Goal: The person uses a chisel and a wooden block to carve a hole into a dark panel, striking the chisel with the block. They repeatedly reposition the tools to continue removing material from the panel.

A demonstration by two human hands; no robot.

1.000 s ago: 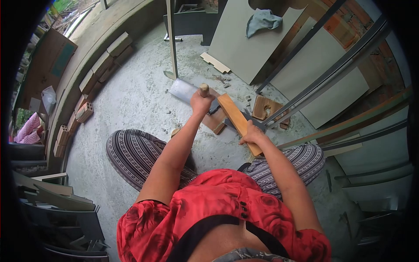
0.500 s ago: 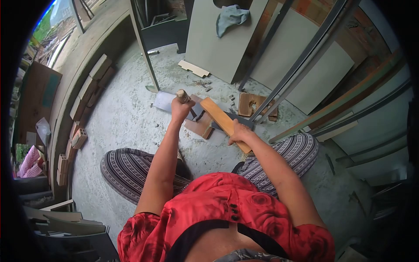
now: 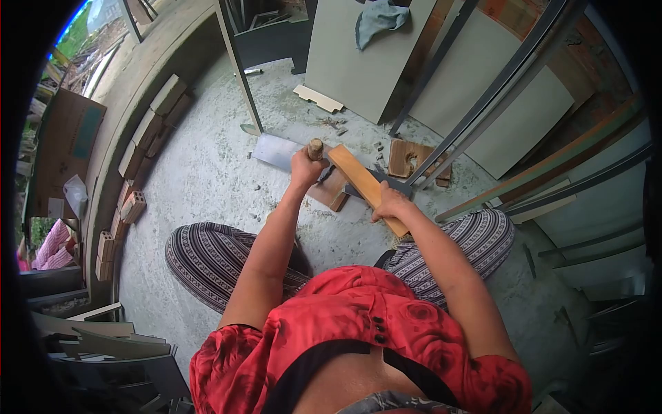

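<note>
My left hand (image 3: 307,169) is closed round the pale, worn handle of a tool (image 3: 316,148). The tool's dark metal end points down beside a yellowish wooden block (image 3: 365,186), a long thick bar. My right hand (image 3: 393,203) grips that bar near its closer end, fingers over its edge. The bar slants across a brown board (image 3: 329,193) and a dark flat strip (image 3: 358,178) on the concrete floor. Behind my left hand lies a flat grey metal sheet (image 3: 274,152).
A brown wooden piece with a hole (image 3: 407,160) lies right of the bar. Leaning panels (image 3: 372,62) and metal bars (image 3: 476,103) stand beyond it. Bricks (image 3: 141,134) line the ledge at left. A blue-grey cloth (image 3: 380,22) hangs on one panel.
The whole view has shifted slightly. My left hand has moved a little closer to the wooden block with the tool. My right hand keeps its grip on the block.
</note>
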